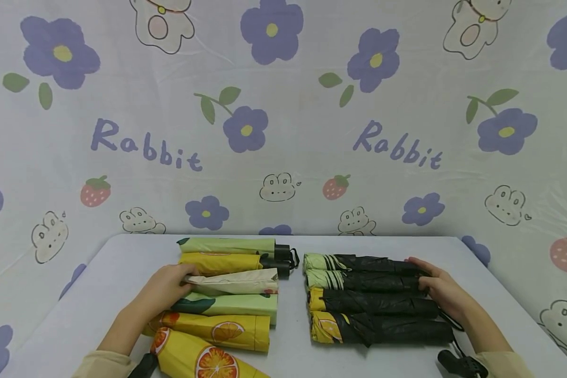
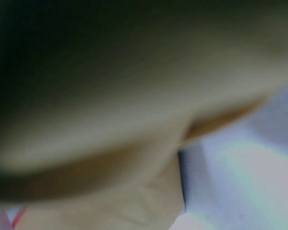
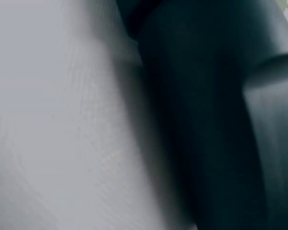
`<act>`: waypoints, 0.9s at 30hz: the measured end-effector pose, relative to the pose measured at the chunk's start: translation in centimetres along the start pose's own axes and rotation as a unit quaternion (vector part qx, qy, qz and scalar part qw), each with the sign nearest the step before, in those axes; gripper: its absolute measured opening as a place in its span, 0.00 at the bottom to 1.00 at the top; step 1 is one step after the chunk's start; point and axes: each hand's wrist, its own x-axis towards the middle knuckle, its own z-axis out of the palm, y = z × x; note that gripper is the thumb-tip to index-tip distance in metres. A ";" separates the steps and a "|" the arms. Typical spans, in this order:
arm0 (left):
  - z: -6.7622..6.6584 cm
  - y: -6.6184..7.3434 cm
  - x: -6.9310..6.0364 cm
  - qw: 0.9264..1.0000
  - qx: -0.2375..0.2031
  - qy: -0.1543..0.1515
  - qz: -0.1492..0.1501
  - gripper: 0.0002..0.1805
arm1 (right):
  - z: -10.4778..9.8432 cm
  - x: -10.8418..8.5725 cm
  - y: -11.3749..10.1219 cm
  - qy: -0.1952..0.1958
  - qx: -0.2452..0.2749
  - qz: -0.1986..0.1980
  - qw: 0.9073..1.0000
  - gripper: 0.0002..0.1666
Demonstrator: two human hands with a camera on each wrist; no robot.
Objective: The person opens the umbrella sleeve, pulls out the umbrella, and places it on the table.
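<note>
In the head view, my left hand (image 1: 163, 289) pinches the left end of a cream folded umbrella (image 1: 236, 282) in the left column. Above it lie a green umbrella (image 1: 227, 245) and a yellow one (image 1: 222, 263), their black handles pointing right. Below are another green umbrella (image 1: 236, 306) and a yellow one (image 1: 208, 326). My right hand (image 1: 446, 291) touches the right ends of the upper black folded umbrellas (image 1: 378, 264) with fingers spread. A large dark rounded shape (image 3: 201, 115) fills much of the right wrist view. Blur and a beige sleeve (image 2: 134, 211) hide the left hand's work.
A yellow umbrella with orange slices (image 1: 189, 352) lies slanted at the front left. The right column's lower black umbrellas (image 1: 387, 329) have yellow tips. The white table (image 1: 290, 336) shows between the columns, before a patterned cloth (image 1: 293, 147).
</note>
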 end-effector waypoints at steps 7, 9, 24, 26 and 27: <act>0.0 0.0 0.0 1.000 -0.004 0.001 0.002 0.08 | 0.0 0.0 0.2 0.006 0.003 -0.003 1.000 0.43; 0.0 0.0 0.0 1.000 -0.004 0.002 0.002 0.08 | 0.1 0.0 0.2 0.011 0.003 0.000 1.000 0.43; -0.9 0.6 0.0 0.999 0.014 0.012 0.038 0.19 | 1.7 0.5 -1.3 0.087 0.023 0.011 0.996 0.44; -1.4 1.0 0.1 0.998 0.010 0.015 0.055 0.21 | 1.8 0.5 -1.5 0.105 0.022 0.012 0.994 0.45; -1.7 1.3 0.1 0.998 0.003 0.014 0.060 0.22 | 1.8 0.5 -1.6 0.112 0.023 0.012 0.993 0.45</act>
